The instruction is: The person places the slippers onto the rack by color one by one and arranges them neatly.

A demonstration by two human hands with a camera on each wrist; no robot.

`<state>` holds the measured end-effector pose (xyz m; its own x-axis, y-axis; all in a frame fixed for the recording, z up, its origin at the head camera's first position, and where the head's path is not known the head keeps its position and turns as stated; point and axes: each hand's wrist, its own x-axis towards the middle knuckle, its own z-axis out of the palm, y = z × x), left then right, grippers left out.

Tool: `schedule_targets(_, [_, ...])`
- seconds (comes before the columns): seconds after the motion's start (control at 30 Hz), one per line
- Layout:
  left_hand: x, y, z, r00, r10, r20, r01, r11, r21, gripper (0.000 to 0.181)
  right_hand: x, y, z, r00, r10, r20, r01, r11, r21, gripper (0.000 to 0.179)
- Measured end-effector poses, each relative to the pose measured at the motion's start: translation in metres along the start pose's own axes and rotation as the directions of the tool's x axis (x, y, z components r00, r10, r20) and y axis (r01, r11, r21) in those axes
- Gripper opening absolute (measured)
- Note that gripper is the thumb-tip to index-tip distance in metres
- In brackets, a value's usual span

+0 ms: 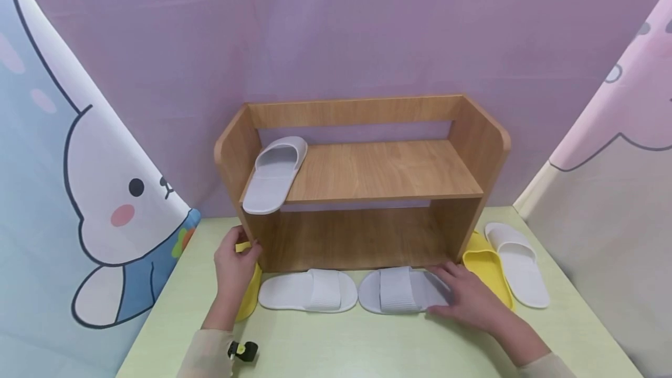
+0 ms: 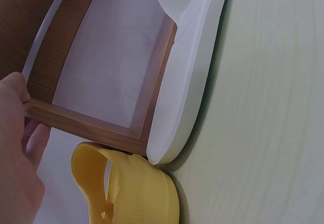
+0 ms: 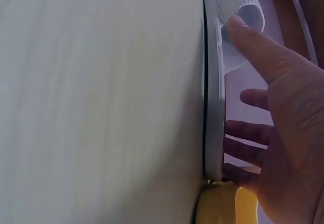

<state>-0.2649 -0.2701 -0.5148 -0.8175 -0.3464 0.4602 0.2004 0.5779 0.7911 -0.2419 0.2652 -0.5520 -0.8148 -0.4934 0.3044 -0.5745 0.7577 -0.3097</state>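
Note:
A small two-tier wooden shoe rack [image 1: 388, 171] stands at the back of the table. My left hand [image 1: 236, 261] grips the front edge of its left side panel, thumb and fingers on either side of the wood in the left wrist view. Below that hand is a yellow slipper [image 1: 249, 299], partly hidden. In front of the rack lie a white slipper [image 1: 286, 291] and a pale grey slipper [image 1: 370, 291], sideways, toes pointing at each other. Over the grey slipper's heel end is my right hand [image 1: 464, 296], its fingers spread and its thumb apart from them.
One light grey slipper [image 1: 268, 185] sits at the left of the upper shelf, its heel overhanging the front edge. Right of the rack lie a yellow slipper [image 1: 485, 267] and a white slipper [image 1: 525, 273]. Purple cloth [image 1: 357, 28] hangs behind the rack, and printed cloths flank the table.

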Motion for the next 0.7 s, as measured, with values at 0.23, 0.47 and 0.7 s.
schedule_targets(0.23, [0.0013,-0.0015,0.0008,1.000,-0.007,0.007,0.007,1.000,-0.022,0.036,0.0033,0.0058,0.0014,0.992,0.063,0.106,-0.062,0.998,-0.012,0.094])
schedule_targets(0.47, [0.0008,-0.0016,0.0007,0.999,-0.048,0.026,0.048,0.999,-0.017,0.037,0.0068,0.0061,0.0002,0.986,0.074,0.151,-0.074,0.997,-0.001,0.095])
schedule_targets(0.7, [0.0010,-0.0031,0.0017,0.999,-0.045,0.020,0.045,0.999,-0.011,0.037,0.0079,0.0034,-0.0009,0.986,0.066,0.153,-0.064,0.998,-0.020,0.092])
